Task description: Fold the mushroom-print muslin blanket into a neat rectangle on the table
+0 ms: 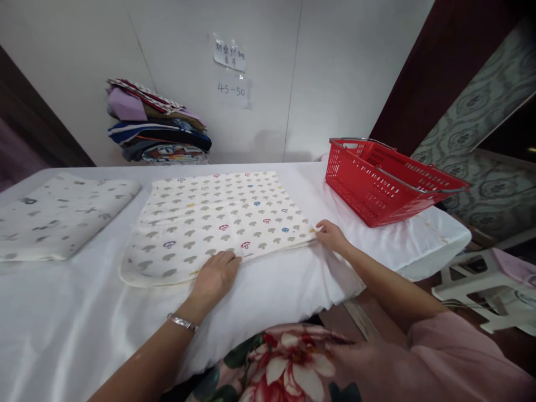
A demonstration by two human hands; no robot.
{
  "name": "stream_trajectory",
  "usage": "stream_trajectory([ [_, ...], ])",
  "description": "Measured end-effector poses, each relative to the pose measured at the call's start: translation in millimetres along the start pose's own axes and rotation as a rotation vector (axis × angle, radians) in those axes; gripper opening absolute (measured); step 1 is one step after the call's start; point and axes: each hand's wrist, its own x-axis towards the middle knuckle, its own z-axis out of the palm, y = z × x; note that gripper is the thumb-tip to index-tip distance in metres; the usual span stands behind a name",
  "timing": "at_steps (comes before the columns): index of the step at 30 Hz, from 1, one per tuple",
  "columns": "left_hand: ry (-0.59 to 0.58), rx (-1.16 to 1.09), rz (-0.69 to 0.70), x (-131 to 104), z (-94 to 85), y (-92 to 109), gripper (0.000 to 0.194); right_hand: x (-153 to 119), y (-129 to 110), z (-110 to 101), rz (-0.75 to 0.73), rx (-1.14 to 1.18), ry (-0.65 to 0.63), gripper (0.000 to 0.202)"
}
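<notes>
A folded white cloth (234, 209) printed with small grey and coloured mushrooms lies flat in front of me. My left hand (215, 276), with a silver bracelet at the wrist, rests palm down on its near edge, fingers lying over the fabric. The thumb is hidden beneath. At the cloth's near right corner, my right hand (334, 237) pinches the layered edge between thumb and fingers. To the left lies another folded white cloth (62, 215) with grey marks.
A white-covered table (84, 301) carries the cloths. A red plastic basket (377, 184) stands at the back right. Against the wall is a stack of folded fabrics (159, 125). Paper signs (230, 89) hang above. A white plastic stool (481, 285) is at the lower right.
</notes>
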Motion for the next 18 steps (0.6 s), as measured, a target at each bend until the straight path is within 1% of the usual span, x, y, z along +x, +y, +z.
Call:
stream_trajectory([
  [3,0.000,-0.015,0.002,0,0.6,0,0.018,2,3,0,0.140,-0.019,-0.099,0.020],
  [7,-0.037,-0.047,-0.013,1,-1.9,0,0.019,3,0,-2,0.227,-0.062,-0.191,0.011],
  [11,-0.125,-0.061,-0.047,0,-7.3,2,0.019,4,-10,-4,0.249,-0.099,-0.302,0.023],
  [13,-0.160,-0.055,-0.063,-1,-8.8,4,0.018,5,-13,-3,0.247,-0.134,-0.338,0.026],
  [15,-0.179,-0.043,-0.077,-2,-9.4,5,0.019,6,-13,-1,0.204,-0.160,-0.339,0.024],
  [18,-0.199,-0.010,-0.110,-2,-10.8,7,0.023,5,-12,2,0.154,-0.145,-0.289,0.018],
])
